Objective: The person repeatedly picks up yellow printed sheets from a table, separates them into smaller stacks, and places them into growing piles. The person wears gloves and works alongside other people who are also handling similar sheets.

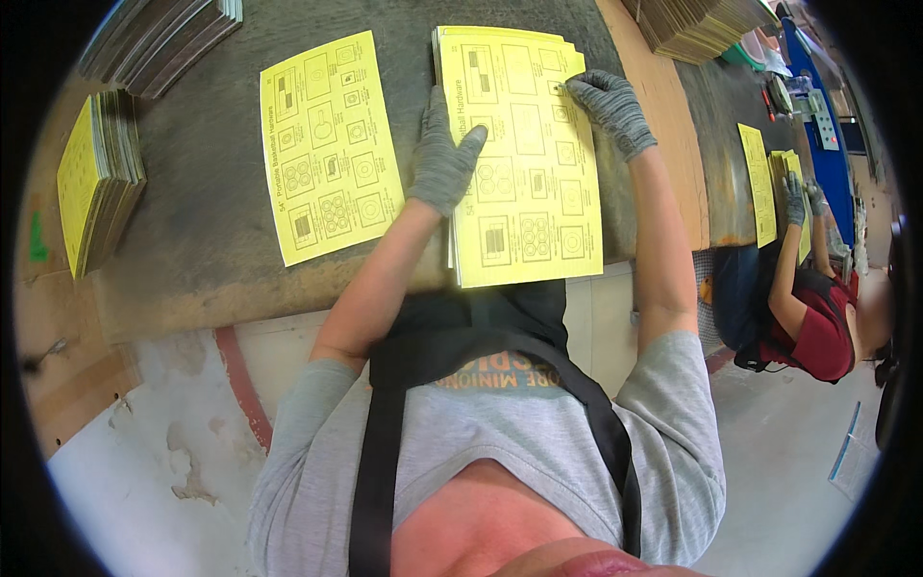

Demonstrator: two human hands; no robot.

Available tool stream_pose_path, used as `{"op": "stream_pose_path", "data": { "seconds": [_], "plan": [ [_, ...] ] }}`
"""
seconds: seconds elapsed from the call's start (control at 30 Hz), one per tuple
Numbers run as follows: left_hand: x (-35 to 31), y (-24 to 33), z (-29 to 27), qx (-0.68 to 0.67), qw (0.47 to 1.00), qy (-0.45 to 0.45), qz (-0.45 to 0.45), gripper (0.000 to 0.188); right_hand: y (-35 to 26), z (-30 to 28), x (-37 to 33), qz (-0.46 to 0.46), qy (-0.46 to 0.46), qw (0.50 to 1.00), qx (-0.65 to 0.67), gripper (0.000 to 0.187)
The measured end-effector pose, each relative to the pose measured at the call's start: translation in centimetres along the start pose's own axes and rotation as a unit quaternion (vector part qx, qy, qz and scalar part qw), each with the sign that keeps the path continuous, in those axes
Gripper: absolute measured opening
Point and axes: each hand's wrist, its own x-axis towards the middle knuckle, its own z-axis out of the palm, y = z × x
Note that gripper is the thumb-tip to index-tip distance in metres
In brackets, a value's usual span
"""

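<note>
A stack of yellow printed cards [524, 221] lies before me on the dark tabletop, its upper cards slightly out of line. My left hand [445, 159], in a grey knit glove, rests along the stack's left edge. Its fingers are stretched out and its thumb lies apart on the top card. At the upper right edge, my right hand [612, 109], gloved alike, has its thumb and fingertips pinched together on the top card's edge. Left of the stack lies a separate yellow printed card [333, 149], face up, with rows of outlined parts.
Upright bundles of cards [101, 178] stand at the left, with more stacked cards [168, 43] behind. Another cardboard stack [702, 24] sits at the far right. Beyond the wooden strip [663, 125], a co-worker in a red shirt [812, 327] handles similar yellow cards [784, 178].
</note>
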Motion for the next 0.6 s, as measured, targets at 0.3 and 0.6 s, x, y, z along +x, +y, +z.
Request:
{"op": "stream_pose_path", "data": {
  "seconds": [0.3,0.6],
  "plan": [
    [0.3,-0.9,-0.1,0.035,0.999,0.002,0.04,0.071,0.2,-0.4,1.2,-0.022,-0.039,0.996,-0.075,0.027],
    [0.2,-0.7,-0.1,0.0,0.999,0.0,0.042,0.07,-8.6,3.5,-3.1,-0.184,0.015,0.826,-0.532,0.021]
  ]
}}
